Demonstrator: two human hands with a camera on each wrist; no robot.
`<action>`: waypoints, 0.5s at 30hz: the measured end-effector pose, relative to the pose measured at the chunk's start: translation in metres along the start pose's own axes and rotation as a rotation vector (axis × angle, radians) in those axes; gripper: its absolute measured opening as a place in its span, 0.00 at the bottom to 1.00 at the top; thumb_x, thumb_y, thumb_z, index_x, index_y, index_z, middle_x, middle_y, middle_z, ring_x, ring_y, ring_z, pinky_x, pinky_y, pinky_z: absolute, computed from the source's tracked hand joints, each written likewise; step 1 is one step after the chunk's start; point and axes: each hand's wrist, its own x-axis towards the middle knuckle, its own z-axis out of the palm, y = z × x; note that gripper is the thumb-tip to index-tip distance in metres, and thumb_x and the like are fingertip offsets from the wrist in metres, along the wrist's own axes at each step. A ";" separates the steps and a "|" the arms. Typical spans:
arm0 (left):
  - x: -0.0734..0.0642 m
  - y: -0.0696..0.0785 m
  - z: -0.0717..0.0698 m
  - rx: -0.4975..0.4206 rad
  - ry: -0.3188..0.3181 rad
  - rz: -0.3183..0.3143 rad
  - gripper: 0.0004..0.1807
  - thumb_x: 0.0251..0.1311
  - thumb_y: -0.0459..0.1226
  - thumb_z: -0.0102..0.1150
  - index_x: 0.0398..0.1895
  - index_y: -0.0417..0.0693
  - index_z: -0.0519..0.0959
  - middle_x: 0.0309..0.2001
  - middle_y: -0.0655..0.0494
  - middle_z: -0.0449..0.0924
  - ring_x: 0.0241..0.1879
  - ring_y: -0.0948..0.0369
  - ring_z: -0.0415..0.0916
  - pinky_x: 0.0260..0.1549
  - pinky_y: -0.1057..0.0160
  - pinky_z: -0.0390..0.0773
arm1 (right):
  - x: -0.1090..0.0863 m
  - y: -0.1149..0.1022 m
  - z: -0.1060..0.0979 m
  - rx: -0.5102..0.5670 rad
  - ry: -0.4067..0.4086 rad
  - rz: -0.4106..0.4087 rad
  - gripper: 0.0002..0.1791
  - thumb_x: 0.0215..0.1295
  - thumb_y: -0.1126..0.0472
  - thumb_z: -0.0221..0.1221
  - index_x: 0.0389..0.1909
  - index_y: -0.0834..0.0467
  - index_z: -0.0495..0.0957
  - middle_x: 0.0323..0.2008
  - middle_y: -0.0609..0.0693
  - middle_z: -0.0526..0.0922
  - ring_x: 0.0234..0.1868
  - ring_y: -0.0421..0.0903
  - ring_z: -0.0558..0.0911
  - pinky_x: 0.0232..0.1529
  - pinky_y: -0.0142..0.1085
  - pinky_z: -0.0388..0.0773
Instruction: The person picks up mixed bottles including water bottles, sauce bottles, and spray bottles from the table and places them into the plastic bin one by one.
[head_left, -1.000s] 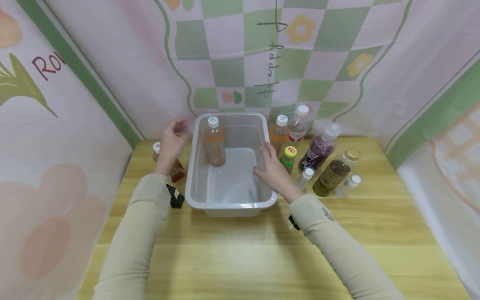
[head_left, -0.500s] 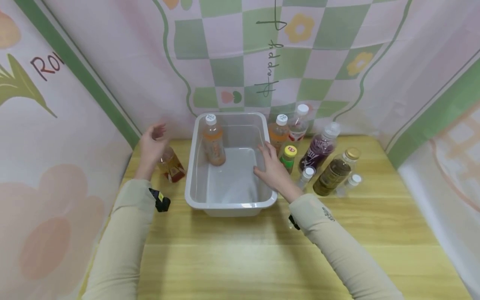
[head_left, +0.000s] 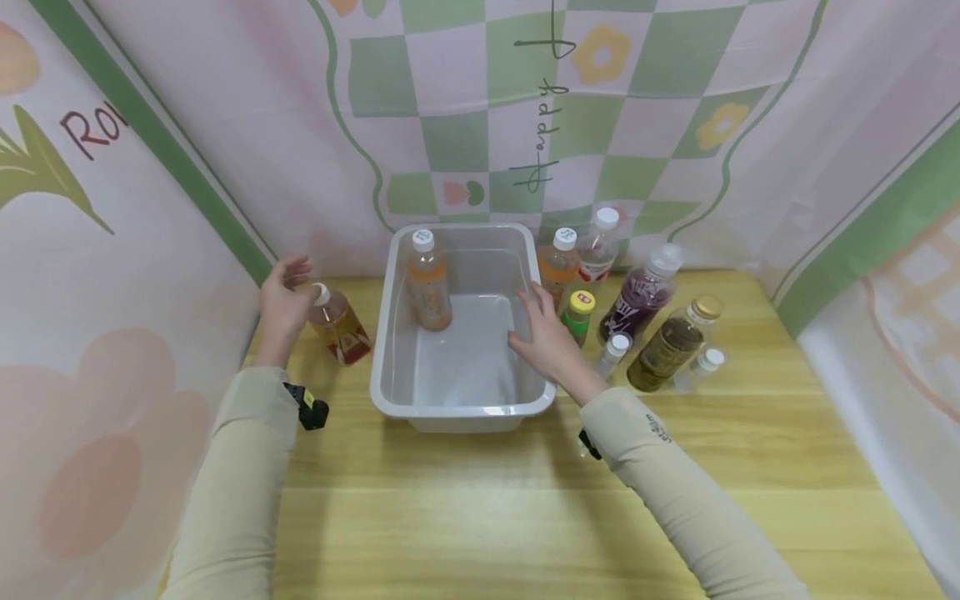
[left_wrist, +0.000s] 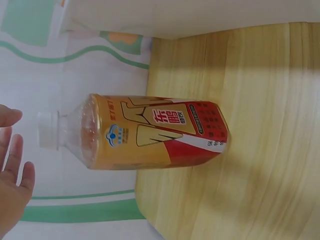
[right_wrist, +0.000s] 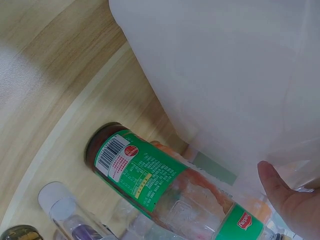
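My left hand [head_left: 283, 312] is beside the white cap of an amber drink bottle [head_left: 339, 332] with a gold and red label. The left wrist view shows this bottle [left_wrist: 160, 132] standing on the table, a small gap between its cap and the fingers [left_wrist: 27, 175]. On the right rim of a grey plastic bin [head_left: 465, 412] rests my right hand [head_left: 551, 342], its fingers and thumb spread over the inside. An orange-labelled bottle [head_left: 430, 292] with a white cap stands inside the bin at the left.
To the bin's right stand another orange-labelled bottle [head_left: 557, 271], a green-labelled jar-like bottle [head_left: 577, 317] with a yellow cap, a purple drink bottle [head_left: 637, 304], a gold-capped bottle [head_left: 667, 350] and several clear bottles. A printed curtain [head_left: 450, 92] hangs behind the wooden table [head_left: 465, 517].
My left hand has moved left, from beside the bin's left rim to the amber bottle's cap, uncovering the bottle. My right hand stays on the bin rim.
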 end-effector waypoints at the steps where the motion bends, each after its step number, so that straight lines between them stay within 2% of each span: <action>1: 0.000 -0.001 -0.001 0.006 -0.004 -0.006 0.31 0.57 0.25 0.54 0.67 0.42 0.64 0.64 0.42 0.70 0.63 0.49 0.67 0.70 0.54 0.65 | 0.000 0.000 0.000 0.001 0.002 -0.002 0.42 0.64 0.54 0.56 0.74 0.57 0.47 0.76 0.59 0.38 0.52 0.65 0.77 0.51 0.55 0.82; 10: -0.002 -0.008 -0.004 0.005 -0.014 -0.028 0.32 0.59 0.29 0.56 0.68 0.42 0.62 0.65 0.42 0.68 0.65 0.49 0.65 0.70 0.54 0.65 | 0.000 -0.001 0.000 0.003 0.004 -0.007 0.42 0.63 0.54 0.55 0.74 0.57 0.47 0.76 0.59 0.38 0.54 0.66 0.76 0.53 0.56 0.81; 15: -0.004 -0.010 -0.003 0.009 -0.057 -0.077 0.35 0.59 0.31 0.57 0.71 0.46 0.57 0.69 0.44 0.63 0.69 0.50 0.60 0.71 0.53 0.65 | 0.000 0.000 0.000 0.006 0.001 -0.007 0.41 0.63 0.54 0.55 0.74 0.56 0.47 0.76 0.59 0.38 0.55 0.66 0.75 0.54 0.56 0.80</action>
